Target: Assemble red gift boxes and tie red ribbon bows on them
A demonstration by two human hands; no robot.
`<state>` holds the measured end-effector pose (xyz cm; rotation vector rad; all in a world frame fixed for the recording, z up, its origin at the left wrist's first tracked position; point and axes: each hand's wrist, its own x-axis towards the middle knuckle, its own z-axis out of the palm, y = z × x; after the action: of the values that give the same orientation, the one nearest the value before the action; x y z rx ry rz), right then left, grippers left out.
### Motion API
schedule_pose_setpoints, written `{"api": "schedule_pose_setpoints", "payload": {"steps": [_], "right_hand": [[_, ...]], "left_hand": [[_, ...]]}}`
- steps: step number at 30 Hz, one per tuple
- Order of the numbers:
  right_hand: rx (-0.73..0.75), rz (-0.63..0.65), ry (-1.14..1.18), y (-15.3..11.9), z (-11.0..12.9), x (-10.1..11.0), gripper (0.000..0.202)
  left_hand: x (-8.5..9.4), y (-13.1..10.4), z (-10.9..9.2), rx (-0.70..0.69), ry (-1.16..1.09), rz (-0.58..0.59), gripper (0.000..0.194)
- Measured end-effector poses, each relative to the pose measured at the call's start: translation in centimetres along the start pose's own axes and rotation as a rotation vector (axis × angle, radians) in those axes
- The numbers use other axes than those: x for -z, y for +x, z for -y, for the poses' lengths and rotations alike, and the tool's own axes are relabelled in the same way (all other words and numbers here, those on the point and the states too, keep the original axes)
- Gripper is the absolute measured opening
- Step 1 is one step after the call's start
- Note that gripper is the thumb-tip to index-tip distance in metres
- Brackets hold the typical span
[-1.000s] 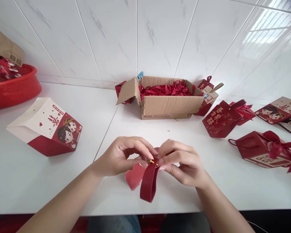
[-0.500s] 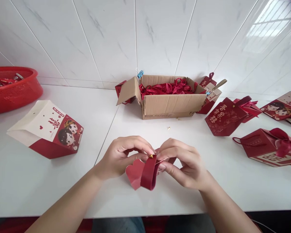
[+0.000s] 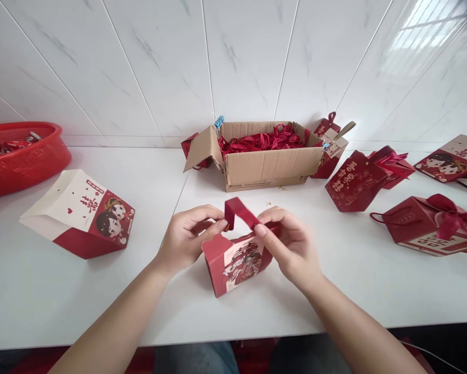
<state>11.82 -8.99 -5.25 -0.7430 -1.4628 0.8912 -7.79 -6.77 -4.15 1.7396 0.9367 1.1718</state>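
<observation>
A small red gift box (image 3: 216,259) with a printed picture on its side stands on the table between my hands, its scalloped top flaps upward. Above it arches a dark red strap (image 3: 241,209). My left hand (image 3: 186,236) pinches one end of this strap, where a small gold fastener shows. The other end is between the thumb and fingers of my right hand (image 3: 290,246), which is also close to the box's right side. My right fingers partly hide the box's far right corner.
A cardboard box (image 3: 272,169) of red ribbons stands against the tiled wall, small gold fasteners (image 3: 282,188) before it. At left are a red plastic basket (image 3: 30,161) and a larger cream-and-red box (image 3: 79,213). Red gift boxes (image 3: 352,182) with ribbons stand at right.
The strap, hanging folded toward me before, now arches upright over the box with its ends apart. The small box has turned so its printed side faces me.
</observation>
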Motion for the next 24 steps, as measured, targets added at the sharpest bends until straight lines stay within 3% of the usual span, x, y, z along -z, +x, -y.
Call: {"api": "schedule_pose_setpoints", "payload": {"steps": [3,6,8,12,17,24], "right_hand": [[-0.137,-0.076,0.093,0.1,-0.3,0.2,0.014],[-0.101,0.104,0.147,0.4,-0.4,1.0,0.027],[-0.109,0.261,0.133,0.6,-0.4,1.5,0.041],[-0.14,0.322,0.067,0.9,-0.5,1.7,0.025],[0.008,0.221,0.056,0.9,-0.8,1.1,0.014],[-0.032,0.233,0.009,0.7,-0.8,1.0,0.011]], "left_hand": [[0.0,0.1,-0.1,0.006,0.011,-0.034,0.01],[0.3,0.6,-0.3,0.075,0.042,-0.062,0.01],[0.6,1.2,-0.7,0.196,0.07,-0.044,0.009],[1.3,2.9,-2.1,0.383,0.116,0.147,0.007],[1.4,4.6,-4.7,0.356,0.312,0.377,0.011],[1.0,6.2,-7.0,0.353,0.375,0.58,0.011]]}}
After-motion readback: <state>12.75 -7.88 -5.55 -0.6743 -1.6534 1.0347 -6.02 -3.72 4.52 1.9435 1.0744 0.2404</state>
